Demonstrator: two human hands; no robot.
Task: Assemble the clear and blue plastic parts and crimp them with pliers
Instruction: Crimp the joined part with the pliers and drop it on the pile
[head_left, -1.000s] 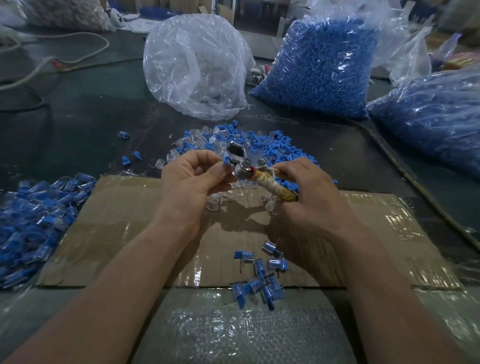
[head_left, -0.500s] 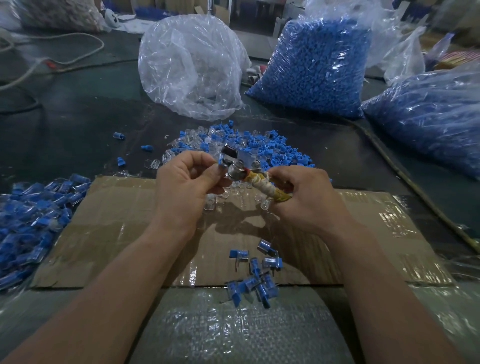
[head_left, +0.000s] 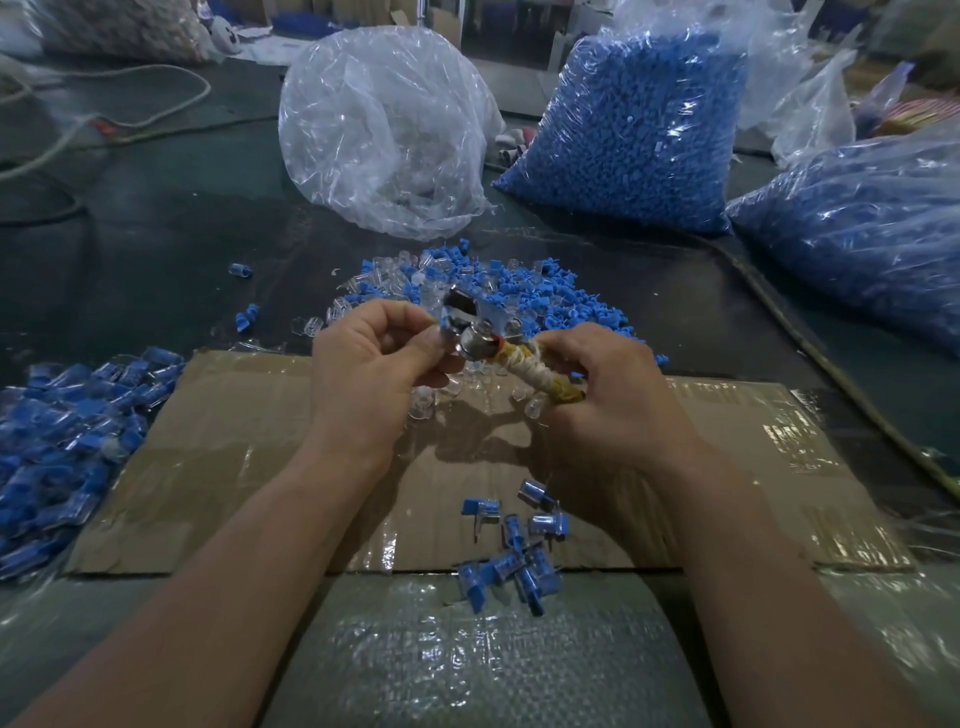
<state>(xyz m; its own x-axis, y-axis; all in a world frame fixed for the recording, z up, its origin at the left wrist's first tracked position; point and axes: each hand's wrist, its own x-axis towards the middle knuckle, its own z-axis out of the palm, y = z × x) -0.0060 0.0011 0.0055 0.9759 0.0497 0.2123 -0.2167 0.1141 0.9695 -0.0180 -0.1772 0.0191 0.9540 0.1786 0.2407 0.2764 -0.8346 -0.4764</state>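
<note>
Blue plastic part (head_left: 443, 326), small and partly hidden, was pinched between the thumb and curled fingers of the left hand (head_left: 371, 366) and held against the metal head of the cloth-wrapped pliers (head_left: 472, 340). The right hand (head_left: 615, 400) gripped the wrapped handles, fingers curled round them. Whether the jaws were closed on the part, or whether a clear piece was already fitted to it, could not be told. Both hands were held above the taped brown cardboard sheet (head_left: 234, 447), just in front of the loose heap of clear and blue pieces (head_left: 545, 296). A small cluster of joined clear-and-blue pieces (head_left: 511, 551) lay at the sheet's near edge.

Judgement: the crimping step was in hand. The next move would call for the part to be seated squarely, then a firm squeeze of the handles.
</note>
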